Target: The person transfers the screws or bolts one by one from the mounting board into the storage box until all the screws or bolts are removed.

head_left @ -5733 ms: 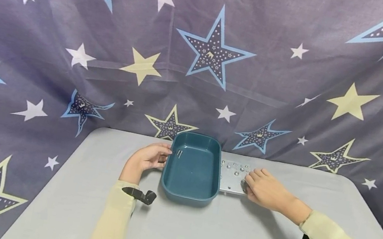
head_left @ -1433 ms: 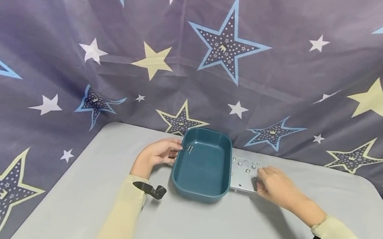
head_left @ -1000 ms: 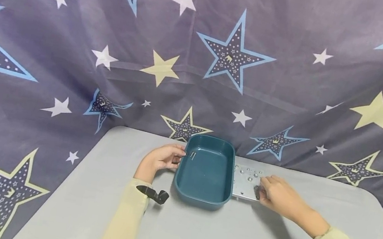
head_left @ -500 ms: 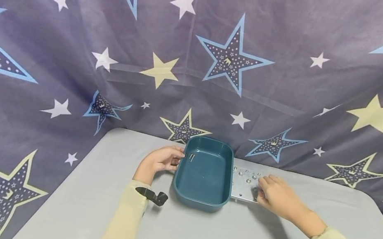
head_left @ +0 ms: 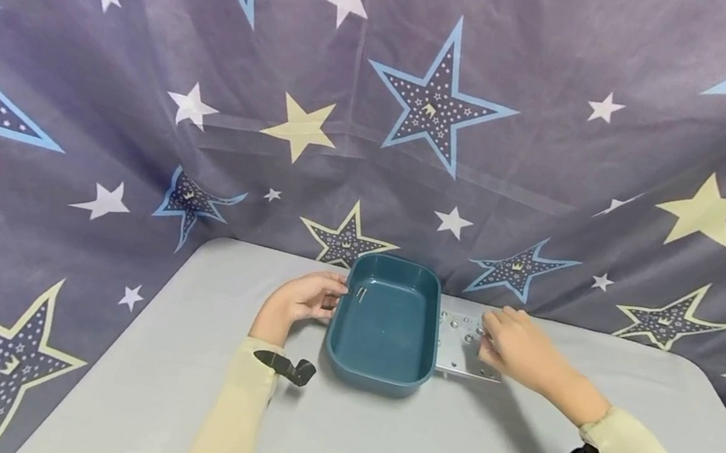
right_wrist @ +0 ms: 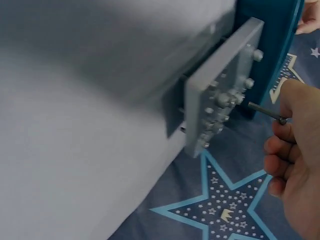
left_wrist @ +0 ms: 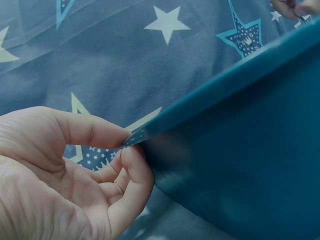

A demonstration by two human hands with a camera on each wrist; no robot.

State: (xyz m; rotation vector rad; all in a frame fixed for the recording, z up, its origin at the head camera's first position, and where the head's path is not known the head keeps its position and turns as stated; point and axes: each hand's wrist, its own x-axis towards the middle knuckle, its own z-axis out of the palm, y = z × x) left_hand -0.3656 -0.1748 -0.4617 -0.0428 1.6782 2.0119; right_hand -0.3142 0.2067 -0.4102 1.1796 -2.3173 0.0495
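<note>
My left hand [head_left: 305, 298] pinches the rim of a teal plastic bin [head_left: 379, 348] between thumb and forefinger, at the bin's left side. Two thin metal screws [head_left: 361, 295] lie inside it near that side. Right of the bin is a metal plate [head_left: 456, 358] studded with round-headed bolts and small holes. My right hand [head_left: 516, 350] is over the plate's right part. In the right wrist view, its thumb and fingers hold a slim metal screw [right_wrist: 267, 112], tilted, with its tip pointing at the bolt heads and a small gap between. The remaining fingers curl loosely.
A pale grey cloth covers the table [head_left: 384, 452]. Behind it hangs a purple curtain [head_left: 538, 64] printed with stars. The bin and plate stand side by side near the table's back edge. Black camera straps sit on both wrists.
My right hand has shifted slightly left and away from the plate's right edge, uncovering its front right corner; the screw now shows in its fingers. The left hand keeps its pinch on the bin.
</note>
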